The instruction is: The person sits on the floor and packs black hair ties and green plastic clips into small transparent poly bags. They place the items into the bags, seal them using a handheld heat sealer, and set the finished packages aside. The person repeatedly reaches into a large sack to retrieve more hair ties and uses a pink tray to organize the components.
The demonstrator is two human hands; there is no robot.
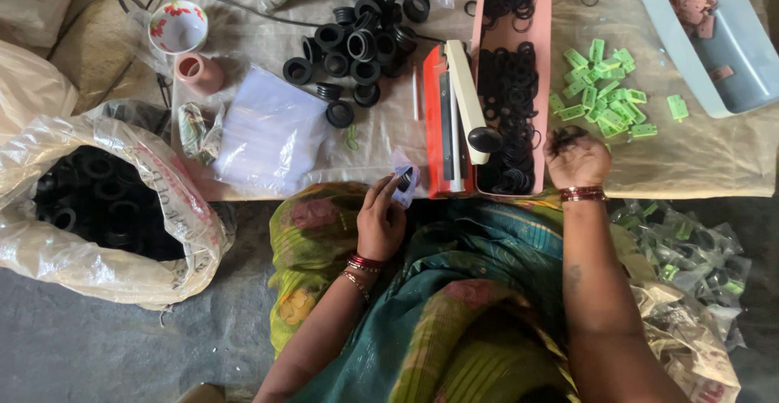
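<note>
The left hand (380,223) grips a small clear plastic bag (402,177) between thumb and fingers (375,194); a black ring-shaped part shows inside the bag, just above the fingertips. The right hand (576,159) is clenched around a bunch of thin black rubber rings (565,136), though the view is too small to tell how many it grasps. Both hands sit at the near edge of the counter (698,155).

Between the two hands stands an orange and white heat sealer (451,119), and just beside the right hand's fingers lies a long pink tray (544,70) filled with more thin black rings. Beyond the right fingers a heap of green plastic tags (604,90) is scattered, with a grey tray (734,86) of brownish pieces farther off. Beyond the left fingers lie a stack of clear bags (272,131) and a pile of thick black rubber caps (361,42). Well off to the left, a large open sack (105,200) holds more black parts. Near the right forearm, packed bags (690,249) lie on the floor.
</note>
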